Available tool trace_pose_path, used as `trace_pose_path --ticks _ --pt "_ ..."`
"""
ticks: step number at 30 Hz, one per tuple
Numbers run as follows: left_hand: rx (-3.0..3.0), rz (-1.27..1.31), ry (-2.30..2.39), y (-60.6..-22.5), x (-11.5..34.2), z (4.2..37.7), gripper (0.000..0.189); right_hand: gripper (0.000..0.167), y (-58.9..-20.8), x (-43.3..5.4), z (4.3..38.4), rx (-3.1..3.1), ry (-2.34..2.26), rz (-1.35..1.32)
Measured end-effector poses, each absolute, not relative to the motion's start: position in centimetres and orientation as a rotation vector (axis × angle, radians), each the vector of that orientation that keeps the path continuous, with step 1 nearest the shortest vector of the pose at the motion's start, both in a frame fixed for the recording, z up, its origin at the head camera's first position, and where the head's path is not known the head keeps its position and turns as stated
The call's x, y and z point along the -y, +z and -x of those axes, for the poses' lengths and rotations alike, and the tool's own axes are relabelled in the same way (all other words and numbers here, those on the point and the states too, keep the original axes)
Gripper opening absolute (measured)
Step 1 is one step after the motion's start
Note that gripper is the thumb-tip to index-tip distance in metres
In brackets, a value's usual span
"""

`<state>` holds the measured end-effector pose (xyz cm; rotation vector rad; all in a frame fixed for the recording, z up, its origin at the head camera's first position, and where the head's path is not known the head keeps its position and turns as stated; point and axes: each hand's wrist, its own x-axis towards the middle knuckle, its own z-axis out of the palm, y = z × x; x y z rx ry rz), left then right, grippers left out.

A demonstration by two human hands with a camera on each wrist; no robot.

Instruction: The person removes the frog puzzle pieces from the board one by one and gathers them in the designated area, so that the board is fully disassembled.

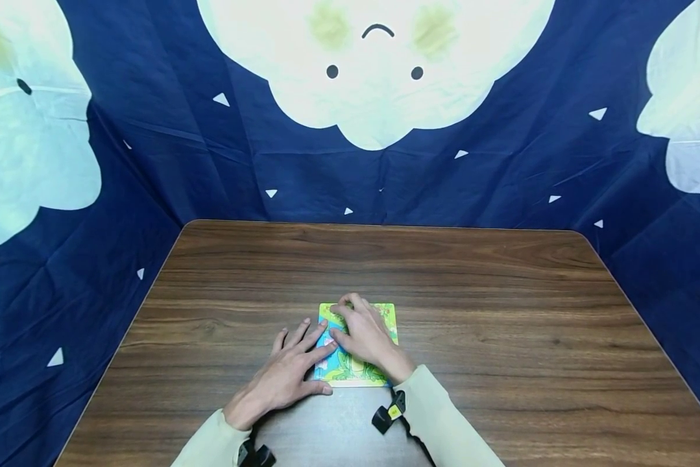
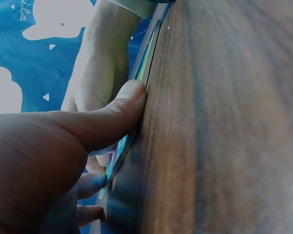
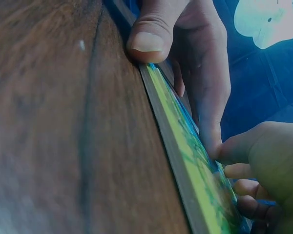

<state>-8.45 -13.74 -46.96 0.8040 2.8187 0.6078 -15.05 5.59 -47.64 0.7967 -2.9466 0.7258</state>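
Note:
A thin, squarish picture board (image 1: 355,373), printed in bright green, yellow and blue, lies flat near the front of the table. My left hand (image 1: 288,370) rests at its left side with fingers spread, the fingertips over the left edge and the thumb by the near left corner. In the left wrist view that thumb (image 2: 129,92) presses at the board's edge. My right hand (image 1: 366,334) lies over the upper middle of the board, fingers bent and tips down on the picture, thumb apart from the index finger. The palm hides part of the print.
The brown wood-grain table (image 1: 501,337) stretches out on both sides and behind the board. Dark blue cloth (image 1: 385,181) with white cloud shapes hangs around its back and sides. A small black wrist camera (image 1: 387,415) sits at my right cuff.

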Motion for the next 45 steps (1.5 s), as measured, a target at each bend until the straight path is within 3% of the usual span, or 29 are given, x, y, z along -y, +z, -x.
trace_pose_path --ticks 18,45 --pt "-2.835 -0.819 0.582 -46.9 13.8 8.5 0.075 0.03 -47.5 -5.2 15.1 2.886 0.785 -0.845" --pt "-2.846 -0.835 0.58 -47.1 13.9 8.4 0.074 0.04 -47.4 -4.5 15.7 2.964 1.119 -0.734"
